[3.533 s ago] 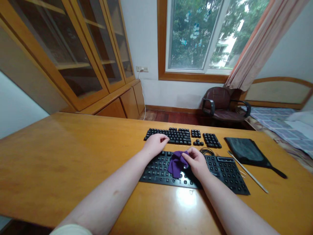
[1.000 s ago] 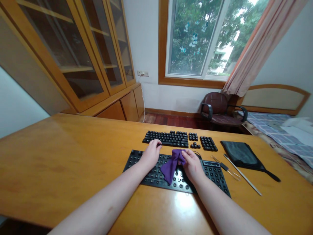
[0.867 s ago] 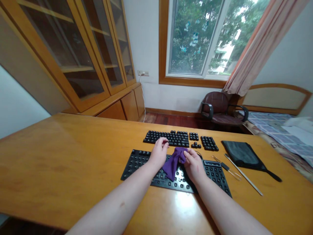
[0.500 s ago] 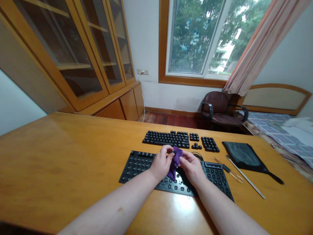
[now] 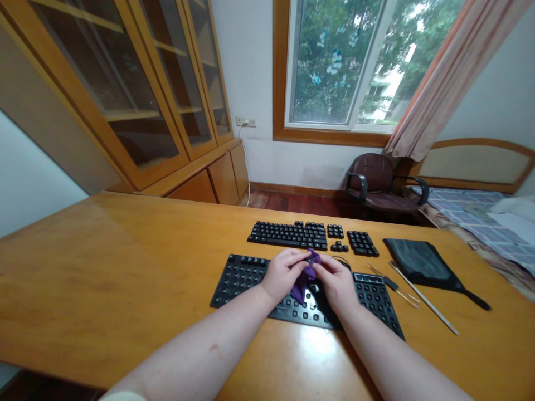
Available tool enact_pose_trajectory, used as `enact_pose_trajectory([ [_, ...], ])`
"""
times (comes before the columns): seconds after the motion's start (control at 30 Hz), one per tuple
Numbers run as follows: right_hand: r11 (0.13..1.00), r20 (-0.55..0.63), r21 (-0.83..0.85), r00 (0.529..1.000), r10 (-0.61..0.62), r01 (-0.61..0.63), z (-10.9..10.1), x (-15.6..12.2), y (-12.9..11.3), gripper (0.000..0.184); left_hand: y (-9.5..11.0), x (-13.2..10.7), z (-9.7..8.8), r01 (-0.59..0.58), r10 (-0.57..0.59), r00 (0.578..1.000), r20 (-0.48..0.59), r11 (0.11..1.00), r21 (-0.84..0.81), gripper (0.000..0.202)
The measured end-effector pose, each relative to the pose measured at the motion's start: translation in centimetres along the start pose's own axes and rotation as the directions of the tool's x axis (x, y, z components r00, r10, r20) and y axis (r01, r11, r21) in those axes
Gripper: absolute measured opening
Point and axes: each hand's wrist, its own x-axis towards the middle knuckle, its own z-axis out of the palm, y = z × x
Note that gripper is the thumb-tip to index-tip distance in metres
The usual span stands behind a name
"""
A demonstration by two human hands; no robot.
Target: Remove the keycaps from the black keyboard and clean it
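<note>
A purple cloth (image 5: 299,292) is pinched between both of my hands above the keyboard base. My left hand (image 5: 281,277) is closed, thumb and fingers gripping the cloth from the left. From the other side my right hand (image 5: 339,283) is closed on it too. The fingertips and cloth folds hide most of a small dark piece, which looks like a keycap. Below lies the black keyboard base (image 5: 242,284) with its keycaps off and bare switch posts showing. The cloth's lower corner hangs over it.
Removed keycaps (image 5: 284,235) lie in keyboard order behind the base. To the right are a wire keycap puller (image 5: 393,285), a thin pale stick (image 5: 430,303) and a black pouch (image 5: 420,262) with a strap. A coiled cable (image 5: 343,262) sits behind my right hand.
My fingers have closed in on the cloth, and the dark piece at my left fingertips is now mostly covered. The whole view has shifted slightly.
</note>
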Motion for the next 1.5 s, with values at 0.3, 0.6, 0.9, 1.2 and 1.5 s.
enact_pose_trajectory([
  [0.3, 0.995, 0.077, -0.099, 0.997, -0.019, 0.026, -0.29, 0.39, -0.05, 0.019, -0.85, 0.43, 0.94, 0.354, -0.361, 0.931, 0.047, 0.868, -0.347, 0.011],
  [0.6, 0.994, 0.072, -0.113, 0.997, 0.006, 0.002, -0.5, 0.46, -0.69, 0.018, -0.5, 0.45, 0.76, 0.364, -0.375, 0.927, 0.036, 0.87, -0.333, 0.01],
  [0.9, 0.988, 0.027, -0.154, 1.0, 0.006, -0.001, -0.69, 0.68, -0.72, 0.017, -0.53, 0.43, 1.03, 0.387, -0.409, 0.912, 0.024, 0.844, -0.372, 0.012],
  [1.2, 0.975, 0.005, -0.202, 0.996, -0.093, 0.092, -0.65, 0.82, -0.78, 0.011, -0.52, 0.31, 0.82, 0.307, -0.32, 0.947, -0.015, 0.919, -0.247, 0.011],
  [1.5, 0.971, -0.031, -0.236, 0.998, -0.054, 0.045, -0.44, 0.53, -0.89, 0.018, -0.45, 0.24, 0.92, 0.169, -0.184, 0.983, -0.019, 0.935, -0.313, 0.021],
])
